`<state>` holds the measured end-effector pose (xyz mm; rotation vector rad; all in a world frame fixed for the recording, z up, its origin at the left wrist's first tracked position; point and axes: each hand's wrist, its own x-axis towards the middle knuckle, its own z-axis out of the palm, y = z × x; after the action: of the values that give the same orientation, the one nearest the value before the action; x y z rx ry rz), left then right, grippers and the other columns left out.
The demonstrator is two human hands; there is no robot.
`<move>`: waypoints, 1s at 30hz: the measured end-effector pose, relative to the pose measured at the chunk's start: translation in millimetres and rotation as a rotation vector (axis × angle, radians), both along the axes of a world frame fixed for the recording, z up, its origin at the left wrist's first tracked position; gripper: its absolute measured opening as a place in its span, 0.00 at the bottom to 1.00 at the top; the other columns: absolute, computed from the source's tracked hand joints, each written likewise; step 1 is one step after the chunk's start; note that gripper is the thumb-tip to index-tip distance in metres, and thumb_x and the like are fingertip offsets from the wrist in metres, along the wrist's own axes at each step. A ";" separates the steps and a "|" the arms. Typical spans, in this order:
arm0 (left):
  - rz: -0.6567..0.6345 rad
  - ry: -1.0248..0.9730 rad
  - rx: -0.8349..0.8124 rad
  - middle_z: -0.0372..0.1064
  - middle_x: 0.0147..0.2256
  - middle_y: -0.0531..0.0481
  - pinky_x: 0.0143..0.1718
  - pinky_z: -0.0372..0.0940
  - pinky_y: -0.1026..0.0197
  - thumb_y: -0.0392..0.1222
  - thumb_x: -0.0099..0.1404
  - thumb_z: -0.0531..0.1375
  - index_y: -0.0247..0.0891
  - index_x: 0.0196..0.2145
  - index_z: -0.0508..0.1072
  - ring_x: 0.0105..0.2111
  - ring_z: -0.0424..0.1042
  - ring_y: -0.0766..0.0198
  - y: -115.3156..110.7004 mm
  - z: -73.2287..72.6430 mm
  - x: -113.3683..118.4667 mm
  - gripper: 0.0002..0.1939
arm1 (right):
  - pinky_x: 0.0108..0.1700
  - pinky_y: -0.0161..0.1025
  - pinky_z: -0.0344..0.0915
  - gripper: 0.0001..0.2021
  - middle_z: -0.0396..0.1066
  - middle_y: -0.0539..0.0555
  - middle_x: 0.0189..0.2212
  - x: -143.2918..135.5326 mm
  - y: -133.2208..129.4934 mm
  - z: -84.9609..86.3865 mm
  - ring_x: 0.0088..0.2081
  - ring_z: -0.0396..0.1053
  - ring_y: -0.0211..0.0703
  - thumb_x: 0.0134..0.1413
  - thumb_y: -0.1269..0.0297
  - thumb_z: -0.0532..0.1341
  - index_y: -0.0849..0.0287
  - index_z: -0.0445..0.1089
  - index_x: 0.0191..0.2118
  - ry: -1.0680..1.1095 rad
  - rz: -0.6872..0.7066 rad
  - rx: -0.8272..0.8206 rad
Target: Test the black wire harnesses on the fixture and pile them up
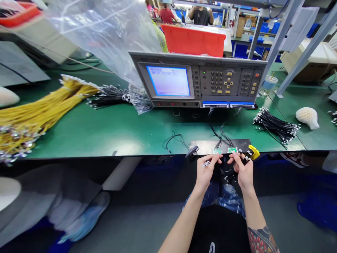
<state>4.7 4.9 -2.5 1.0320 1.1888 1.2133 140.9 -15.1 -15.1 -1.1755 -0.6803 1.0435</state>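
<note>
My left hand [204, 174] is closed at the table's front edge, with white connector ends [206, 163] of a wire cable showing between its fingers. Its fingertips are just below a small green circuit board [217, 151]. Beside it, my right hand [244, 174] pinches black cables with white connectors [248, 156], close to a second green circuit board [232, 150]. Both boards sit on a dark plate [242, 142] and are wired to a grey tester [195, 59] with a lit screen. More black cables [229, 175] hang between my hands above my lap. The exact fingertip contacts are too small to make out.
A yellow-handled clamp [255, 152] and a dark clamp [192, 151] flank the plate. Black cable bundles [276, 124] lie right; yellow cables [50, 109] lie left. A plastic bag [110, 35], red bin [193, 40] and drink cup [270, 82] are farther back. Another person's leg [86, 214] is at left.
</note>
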 end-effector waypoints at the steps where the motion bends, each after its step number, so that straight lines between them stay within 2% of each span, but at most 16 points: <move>1: -0.033 0.000 -0.001 0.74 0.22 0.46 0.20 0.53 0.65 0.55 0.60 0.67 0.35 0.24 0.81 0.20 0.66 0.66 0.4 1.5 -2.8 0.19 | 0.18 0.33 0.39 0.21 0.74 0.52 0.19 1.6 -0.3 0.1 0.15 0.45 0.28 0.50 0.45 0.71 0.62 0.76 0.31 0.005 0.049 -0.011; 4: -0.228 -0.009 -0.029 0.71 0.20 0.48 0.19 0.48 0.66 0.55 0.59 0.68 0.34 0.22 0.79 0.20 0.64 0.68 -1.4 7.1 -12.2 0.20 | 0.18 0.33 0.37 0.25 0.65 0.47 0.14 7.4 -2.0 1.7 0.15 0.42 0.28 0.50 0.40 0.71 0.60 0.72 0.28 0.056 0.228 -0.036; 5: -0.308 -0.016 -0.051 0.72 0.21 0.47 0.18 0.46 0.67 0.55 0.59 0.69 0.34 0.23 0.79 0.19 0.62 0.69 -2.9 9.0 -15.4 0.20 | 0.18 0.32 0.40 0.25 0.61 0.44 0.13 9.6 -3.2 2.9 0.15 0.43 0.29 0.50 0.39 0.71 0.59 0.69 0.26 0.077 0.279 -0.029; 7: -0.426 -0.041 -0.104 0.73 0.24 0.48 0.18 0.43 0.67 0.55 0.58 0.70 0.33 0.28 0.81 0.18 0.57 0.72 -6.2 11.6 -21.9 0.19 | 0.20 0.33 0.50 0.25 0.52 0.41 0.12 14.0 -7.0 6.9 0.16 0.50 0.32 0.54 0.40 0.69 0.56 0.65 0.25 0.107 0.347 0.009; 9: -0.475 -0.073 -0.155 0.71 0.22 0.51 0.17 0.40 0.67 0.55 0.56 0.72 0.33 0.32 0.82 0.16 0.50 0.75 -8.8 12.4 -27.9 0.20 | 0.24 0.35 0.59 0.24 0.48 0.40 0.13 18.2 -12.1 12.1 0.19 0.58 0.37 0.58 0.41 0.67 0.54 0.62 0.27 0.127 0.372 0.049; 11: -0.512 -0.102 -0.202 0.66 0.18 0.55 0.17 0.38 0.67 0.54 0.51 0.75 0.32 0.30 0.80 0.14 0.46 0.77 -10.1 11.6 -32.9 0.21 | 0.22 0.34 0.56 0.23 0.47 0.40 0.16 22.0 -17.7 17.6 0.18 0.56 0.35 0.61 0.41 0.65 0.54 0.61 0.28 0.131 0.377 0.061; 13: -0.582 -0.134 -0.244 0.64 0.16 0.55 0.17 0.38 0.67 0.55 0.48 0.76 0.32 0.26 0.78 0.13 0.46 0.77 -10.3 10.5 -35.8 0.22 | 0.19 0.33 0.46 0.22 0.47 0.40 0.18 24.8 -22.6 22.7 0.16 0.46 0.31 0.61 0.42 0.65 0.54 0.63 0.29 0.070 0.357 0.076; 15: -0.683 -0.159 -0.267 0.66 0.16 0.53 0.16 0.39 0.66 0.56 0.48 0.76 0.31 0.24 0.78 0.13 0.49 0.76 -10.6 10.3 -35.8 0.23 | 0.20 0.34 0.42 0.20 0.48 0.40 0.19 25.3 -26.1 27.4 0.18 0.42 0.30 0.59 0.45 0.68 0.56 0.68 0.30 -0.081 0.360 0.096; 19: -0.839 -0.158 -0.273 0.68 0.17 0.50 0.17 0.42 0.66 0.56 0.51 0.75 0.30 0.27 0.80 0.14 0.52 0.75 -15.3 13.1 -28.8 0.22 | 0.24 0.35 0.49 0.11 0.50 0.41 0.19 17.2 -28.0 35.9 0.21 0.47 0.33 0.56 0.56 0.71 0.58 0.78 0.39 -0.341 0.464 0.081; 22: -0.875 -0.137 -0.277 0.69 0.18 0.50 0.16 0.42 0.66 0.53 0.52 0.75 0.30 0.28 0.80 0.15 0.51 0.75 -22.6 14.1 -22.3 0.20 | 0.29 0.36 0.59 0.10 0.63 0.46 0.23 7.6 -26.0 39.4 0.25 0.59 0.36 0.58 0.59 0.69 0.57 0.82 0.42 -0.435 0.563 0.105; 24: -0.884 -0.136 -0.293 0.69 0.19 0.51 0.16 0.42 0.66 0.52 0.54 0.74 0.31 0.29 0.80 0.15 0.50 0.75 -27.1 12.7 -19.7 0.19 | 0.31 0.37 0.61 0.08 0.66 0.49 0.26 3.2 -24.3 39.6 0.28 0.64 0.38 0.58 0.60 0.69 0.55 0.84 0.41 -0.483 0.595 0.149; 28: -0.873 -0.192 -0.312 0.61 0.16 0.54 0.16 0.37 0.66 0.58 0.60 0.70 0.33 0.26 0.77 0.15 0.43 0.76 -30.1 7.4 -21.4 0.22 | 0.30 0.37 0.63 0.07 0.67 0.50 0.28 2.1 -23.0 36.8 0.30 0.67 0.41 0.56 0.58 0.71 0.55 0.82 0.32 -0.359 0.540 0.185; 30: -0.901 -0.222 -0.305 0.64 0.19 0.53 0.16 0.36 0.67 0.61 0.63 0.67 0.33 0.30 0.78 0.15 0.41 0.77 -28.4 6.0 -25.1 0.24 | 0.28 0.37 0.63 0.10 0.73 0.53 0.32 4.7 -22.5 35.1 0.29 0.67 0.40 0.56 0.54 0.70 0.55 0.78 0.32 -0.254 0.458 0.171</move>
<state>-20.4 -23.5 3.5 0.9939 0.5776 0.4017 145.5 -37.6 20.0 -1.0335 -1.2568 1.1942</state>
